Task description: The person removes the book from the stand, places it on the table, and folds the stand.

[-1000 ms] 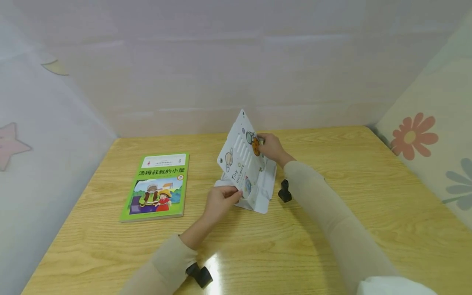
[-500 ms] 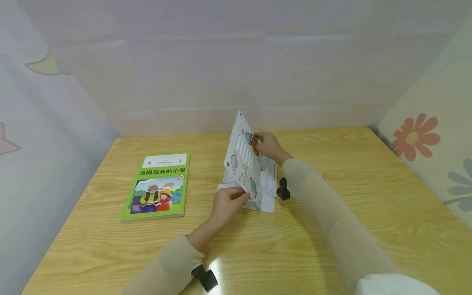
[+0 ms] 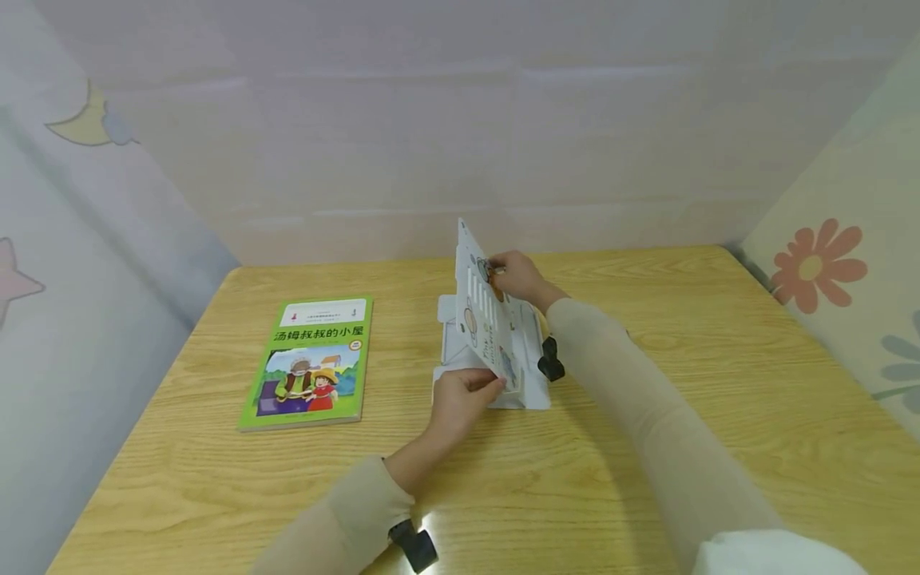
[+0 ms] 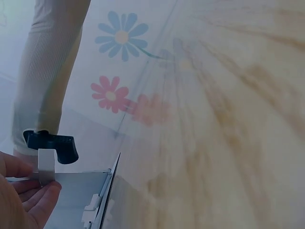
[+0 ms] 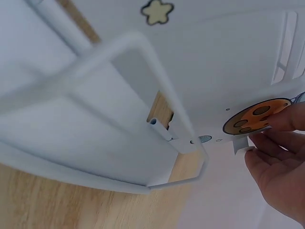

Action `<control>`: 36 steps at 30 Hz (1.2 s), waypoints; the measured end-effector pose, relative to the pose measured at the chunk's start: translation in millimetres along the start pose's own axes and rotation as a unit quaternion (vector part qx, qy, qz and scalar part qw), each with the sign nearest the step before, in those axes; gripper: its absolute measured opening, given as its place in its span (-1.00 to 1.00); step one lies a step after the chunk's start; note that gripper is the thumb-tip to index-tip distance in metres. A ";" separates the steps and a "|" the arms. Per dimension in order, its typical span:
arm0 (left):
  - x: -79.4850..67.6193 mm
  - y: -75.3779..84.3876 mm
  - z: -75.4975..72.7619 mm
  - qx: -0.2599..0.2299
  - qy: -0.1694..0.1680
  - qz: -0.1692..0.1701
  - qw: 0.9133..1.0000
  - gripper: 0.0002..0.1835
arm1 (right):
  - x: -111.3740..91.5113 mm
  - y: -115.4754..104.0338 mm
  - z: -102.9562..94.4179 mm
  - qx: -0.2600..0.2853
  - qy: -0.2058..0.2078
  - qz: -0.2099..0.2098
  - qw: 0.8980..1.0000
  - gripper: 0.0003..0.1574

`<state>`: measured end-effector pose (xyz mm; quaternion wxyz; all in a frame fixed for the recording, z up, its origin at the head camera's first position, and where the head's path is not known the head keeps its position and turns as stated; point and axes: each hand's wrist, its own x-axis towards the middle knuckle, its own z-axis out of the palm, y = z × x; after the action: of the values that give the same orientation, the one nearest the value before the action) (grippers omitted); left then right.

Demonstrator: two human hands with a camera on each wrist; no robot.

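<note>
White panel [image 3: 480, 291] raised over its base [image 3: 533, 393], mid-table [image 3: 503, 487], right of the green book [image 3: 309, 363].
Panel more edge-on than a second ago; more base shows at left. Left hand [image 3: 460, 403] pinches the near edge, fingers closed; right hand [image 3: 521, 275] likewise the far edge. Right wrist view alone clearly shows a wire loop [image 5: 100, 59].

White folding stand [image 3: 483, 311], partly open, at 12 o'clock on the tabletop [image 3: 755, 383]. Slotted panel [image 3: 492, 329], lettered "Tiny universe", bearing a spotted orange disc [image 5: 239, 122], rises tilted above the flat base [image 3: 535, 391], top corner toward 11 o'clock.
</note>
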<state>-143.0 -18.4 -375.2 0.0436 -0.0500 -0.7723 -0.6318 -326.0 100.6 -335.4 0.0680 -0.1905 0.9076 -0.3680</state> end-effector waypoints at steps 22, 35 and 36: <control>-4.8 6.3 11.9 0.022 -0.007 0.031 0.999 -0.85 | 10.2 -16.7 5.5 -0.024 -0.057 0.009 0.998 -0.45; -3.0 8.4 16.0 0.039 -0.006 0.049 0.998 -0.84 | 16.2 -21.9 9.2 -0.031 -0.076 0.008 0.997 -0.42; -2.6 8.4 16.3 0.040 -0.006 0.050 0.998 -0.84 | 16.8 -22.3 9.6 -0.033 -0.077 0.007 0.996 -0.43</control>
<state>-139.3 -0.8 -370.5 0.0726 -0.0907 -0.7936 -0.5972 -332.3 73.1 -326.5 0.1339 -0.2135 0.9126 -0.3219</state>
